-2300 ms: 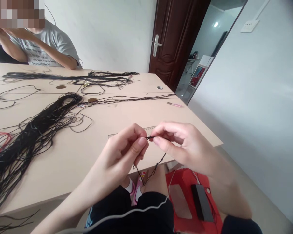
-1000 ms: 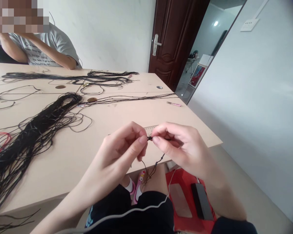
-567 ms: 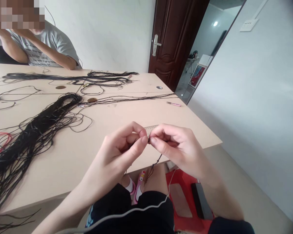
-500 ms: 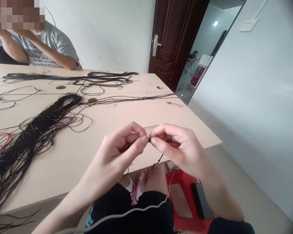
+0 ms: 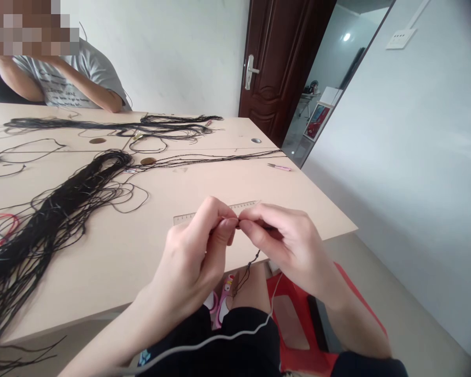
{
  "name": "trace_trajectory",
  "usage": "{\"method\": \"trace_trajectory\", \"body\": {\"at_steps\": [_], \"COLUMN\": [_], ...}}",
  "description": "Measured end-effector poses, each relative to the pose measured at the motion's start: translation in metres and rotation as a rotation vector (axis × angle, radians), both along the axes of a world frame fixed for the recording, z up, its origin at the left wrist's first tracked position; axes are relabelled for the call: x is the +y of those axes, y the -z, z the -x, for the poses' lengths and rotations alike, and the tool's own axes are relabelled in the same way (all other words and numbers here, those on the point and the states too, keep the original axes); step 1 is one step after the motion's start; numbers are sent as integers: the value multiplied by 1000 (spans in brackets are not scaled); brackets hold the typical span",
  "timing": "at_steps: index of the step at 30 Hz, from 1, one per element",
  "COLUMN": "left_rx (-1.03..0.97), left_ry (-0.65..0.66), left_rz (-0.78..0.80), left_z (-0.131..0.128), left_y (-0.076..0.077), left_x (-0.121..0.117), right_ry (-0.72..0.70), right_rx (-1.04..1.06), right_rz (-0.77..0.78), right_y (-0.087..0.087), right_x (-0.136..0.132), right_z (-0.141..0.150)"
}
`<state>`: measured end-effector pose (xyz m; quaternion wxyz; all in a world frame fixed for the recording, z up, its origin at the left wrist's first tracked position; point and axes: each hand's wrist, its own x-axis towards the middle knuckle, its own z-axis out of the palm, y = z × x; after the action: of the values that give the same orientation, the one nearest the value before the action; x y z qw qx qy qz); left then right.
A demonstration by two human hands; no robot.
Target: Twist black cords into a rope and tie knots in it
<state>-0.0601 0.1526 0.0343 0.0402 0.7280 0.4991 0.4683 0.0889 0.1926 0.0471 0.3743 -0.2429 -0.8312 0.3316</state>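
Cord (image 5: 248,266), black, knotted: pinched in left hand (image 5: 194,248) and right hand (image 5: 288,235), thumb against forefinger, grips almost meeting near the edge of the table (image 5: 133,262); tail hangs below the right. Handling, presumably: light, limp, thin; best gripped beside a knot. Beyond: ruler (image 5: 183,218); farther, bundle (image 5: 73,196), snips (image 5: 280,167).

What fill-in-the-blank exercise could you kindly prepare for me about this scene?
1. The thin cord hanging below the right hand has the colour ____.
2. Seen from the person's own position, the thick bundle of strings lies on the table to the ____ of both hands.
3. The handle of the small cutting tool beyond the right hand is coloured ____.

Missing words: black; left; pink.
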Motion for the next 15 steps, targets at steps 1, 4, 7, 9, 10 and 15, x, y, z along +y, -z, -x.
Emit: {"method": "trace_trajectory", "body": {"at_steps": [1, 4, 7, 9, 10, 15], "left_rx": [7, -36, -106, -125, -126, -168], "left_ry": [-8, -10, -11, -15, -15, -39], "left_rz": [-22, -65, -105, -93, -74, -95], "left_z": [-1, -4, -5, -5, -5, -8], "left_y": [1, 3, 5, 5, 5, 7], "left_x": [1, 2, 3, 3, 3, 2], "right_ry": [-4, -14, -28, -30, -28, -26], "right_rx": [-11, -36, -33, -20, -14, 42], "right_rz": [10, 33, 49, 61, 71, 81], "right_y": [0, 0, 1, 2, 2, 5], "right_x": [0, 1, 1, 2, 2, 0], "right_z": [0, -1, -1, -1, -1, 4]}}
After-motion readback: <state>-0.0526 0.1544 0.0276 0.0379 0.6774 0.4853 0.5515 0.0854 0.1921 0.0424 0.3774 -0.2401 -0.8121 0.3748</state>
